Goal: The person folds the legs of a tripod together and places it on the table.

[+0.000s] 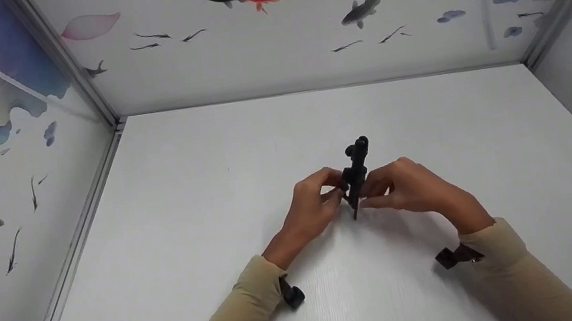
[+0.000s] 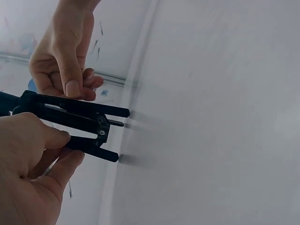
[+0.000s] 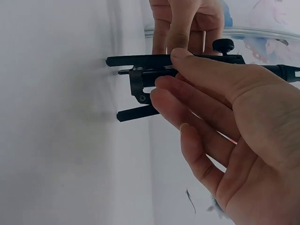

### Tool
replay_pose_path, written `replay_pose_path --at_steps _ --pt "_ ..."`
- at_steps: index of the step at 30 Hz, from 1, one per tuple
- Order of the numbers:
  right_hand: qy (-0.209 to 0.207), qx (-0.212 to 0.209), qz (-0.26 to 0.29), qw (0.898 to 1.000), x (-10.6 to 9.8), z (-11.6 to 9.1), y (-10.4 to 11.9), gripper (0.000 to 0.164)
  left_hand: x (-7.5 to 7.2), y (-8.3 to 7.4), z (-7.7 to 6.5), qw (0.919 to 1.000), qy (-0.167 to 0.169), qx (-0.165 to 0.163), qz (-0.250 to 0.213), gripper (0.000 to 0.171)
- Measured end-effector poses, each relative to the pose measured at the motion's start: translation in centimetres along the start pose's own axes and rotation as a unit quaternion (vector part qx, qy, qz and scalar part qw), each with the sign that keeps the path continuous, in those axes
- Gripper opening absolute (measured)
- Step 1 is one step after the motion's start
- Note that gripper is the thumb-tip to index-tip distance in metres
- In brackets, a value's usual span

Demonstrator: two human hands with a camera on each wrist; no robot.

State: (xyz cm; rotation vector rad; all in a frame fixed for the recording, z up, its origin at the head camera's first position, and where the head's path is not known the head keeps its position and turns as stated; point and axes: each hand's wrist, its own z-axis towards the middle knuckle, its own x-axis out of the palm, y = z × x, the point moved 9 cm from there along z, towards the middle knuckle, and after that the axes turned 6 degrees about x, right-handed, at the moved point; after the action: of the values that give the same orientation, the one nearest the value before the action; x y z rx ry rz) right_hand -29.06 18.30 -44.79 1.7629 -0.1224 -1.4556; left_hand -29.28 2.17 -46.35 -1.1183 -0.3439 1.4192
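Observation:
A small black tripod stands nearly upright over the table, between my two hands. My left hand pinches one of its legs from the left, with thumb and fingers bent round it in the left wrist view. From the other side my right hand grips another leg between thumb and fingers. The legs are partly spread round a centre column, joined by a small bracket. A round knob sticks out near the top. Whether the feet touch the table cannot be told.
The white tabletop spreads around the hands. Panels painted with fish and leaves, the back wall among them, enclose it at the back and both sides. Metal edging runs along the left. Black camera mounts sit at both wrists.

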Motion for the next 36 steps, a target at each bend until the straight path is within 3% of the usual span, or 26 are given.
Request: replay_pose_path --at_steps 7,12,16,20,36 --pt "-0.072 0.002 -0.028 0.997 -1.7 0.0 -1.1 0.003 -0.7 0.6 -0.2 0.9990 -0.005 -0.033 0.031 0.027" --pt "-0.099 0.002 -0.012 0.995 -2.2 0.2 -1.6 0.007 -0.6 0.8 -0.2 0.9986 0.031 -0.038 0.022 0.017" --pt "-0.096 -0.008 0.003 0.995 -2.1 0.3 -1.6 0.014 0.1 0.7 -0.1 0.9970 0.070 -0.032 -0.009 0.013" --pt "-0.081 -0.015 0.003 0.997 -1.9 0.3 -1.7 0.020 0.4 0.6 -0.2 0.9958 0.081 -0.031 -0.027 0.021" --pt "-0.060 -0.022 0.009 0.998 -1.6 0.2 -1.8 0.014 -0.2 0.5 0.0 0.9988 0.044 -0.015 -0.011 0.050"
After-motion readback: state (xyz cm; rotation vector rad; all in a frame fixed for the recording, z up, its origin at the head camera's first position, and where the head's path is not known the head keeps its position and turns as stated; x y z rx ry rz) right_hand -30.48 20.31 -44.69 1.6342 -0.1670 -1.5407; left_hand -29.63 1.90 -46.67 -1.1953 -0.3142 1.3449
